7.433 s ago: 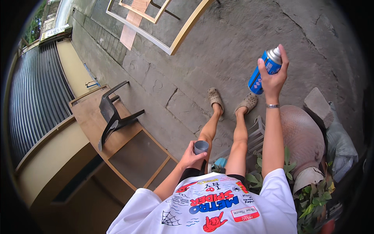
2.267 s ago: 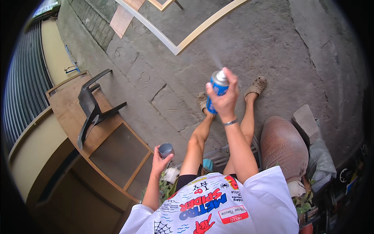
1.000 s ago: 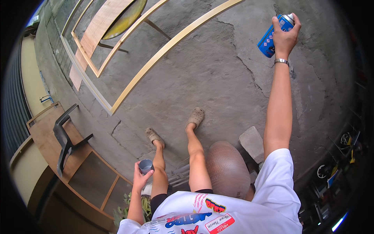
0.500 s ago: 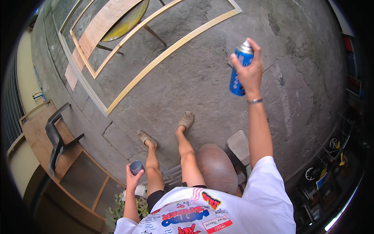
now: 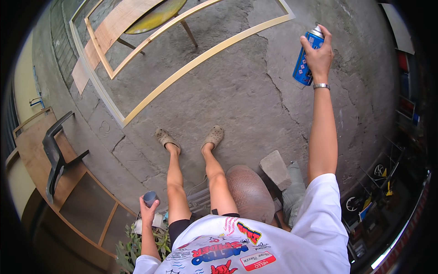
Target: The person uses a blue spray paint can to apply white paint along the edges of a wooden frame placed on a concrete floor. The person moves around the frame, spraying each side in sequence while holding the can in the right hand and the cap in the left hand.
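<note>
My right hand (image 5: 320, 58) is wrapped round a blue spray can (image 5: 301, 67), its index finger on the nozzle at the silver top. A faint mist shows between the nozzle and the near right corner of a large rectangular frame (image 5: 206, 56). That frame's near bar is cream, while its left bar looks grey. The can is apart from the frame, to its right. Low on the left, my left hand (image 5: 148, 213) holds a grey cup-shaped cap (image 5: 150, 197), its hollow side up.
A smaller wooden frame (image 5: 136, 58), a plywood strip (image 5: 104, 35) and a round yellow-topped stool (image 5: 157, 17) are at the far left. Nearer stand a dark chair (image 5: 54, 146) and a wooden panel (image 5: 32, 157). By my legs are a large brown jar (image 5: 250, 194), a stone block (image 5: 275, 169) and a plant (image 5: 132, 244).
My right hand has moved right and farther away with the spray can. Mist now shows near the frame's corner. My left foot has stepped forward, level with the right. The left hand still holds the cap.
</note>
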Demonstrator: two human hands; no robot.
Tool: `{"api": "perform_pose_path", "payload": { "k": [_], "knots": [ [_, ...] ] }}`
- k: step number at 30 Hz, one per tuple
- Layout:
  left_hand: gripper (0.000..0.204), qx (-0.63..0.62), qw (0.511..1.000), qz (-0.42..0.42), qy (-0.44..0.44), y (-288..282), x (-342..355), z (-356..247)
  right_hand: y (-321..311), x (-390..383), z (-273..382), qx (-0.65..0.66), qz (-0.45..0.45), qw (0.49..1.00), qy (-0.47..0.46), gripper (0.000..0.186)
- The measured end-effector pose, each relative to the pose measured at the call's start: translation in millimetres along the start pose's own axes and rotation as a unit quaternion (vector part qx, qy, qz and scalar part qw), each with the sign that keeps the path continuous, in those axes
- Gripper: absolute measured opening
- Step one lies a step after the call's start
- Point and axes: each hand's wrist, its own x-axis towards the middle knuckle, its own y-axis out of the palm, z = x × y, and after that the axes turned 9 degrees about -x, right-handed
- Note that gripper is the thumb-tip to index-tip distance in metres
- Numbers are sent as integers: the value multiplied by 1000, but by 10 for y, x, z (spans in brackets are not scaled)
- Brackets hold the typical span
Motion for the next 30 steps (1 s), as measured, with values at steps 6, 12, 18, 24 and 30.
{"api": "perform_pose_path", "payload": {
  "k": [6, 12, 18, 24, 30],
  "knots": [
    [67, -12, 1000, 25, 15, -289, 277, -161, -49, -919, 862, 50, 37, 996, -59, 66],
    [66, -17, 999, 27, 36, -823, 495, -157, -360, -2020, 1889, 168, 186, 967, -54, 66],
    [65, -40, 999, -19, 31, -1219, 517, -63, -159, -1325, 1435, 94, 122, 988, -15, 67],
    [65, -36, 999, -10, 0, -794, 440, -280, 105, 92, 172, -94, -29, 995, 18, 72],
    [65, -29, 999, 14, 6, -170, 344, -587, -25, 546, -157, -120, -128, 984, 31, 73]
  ]
}}
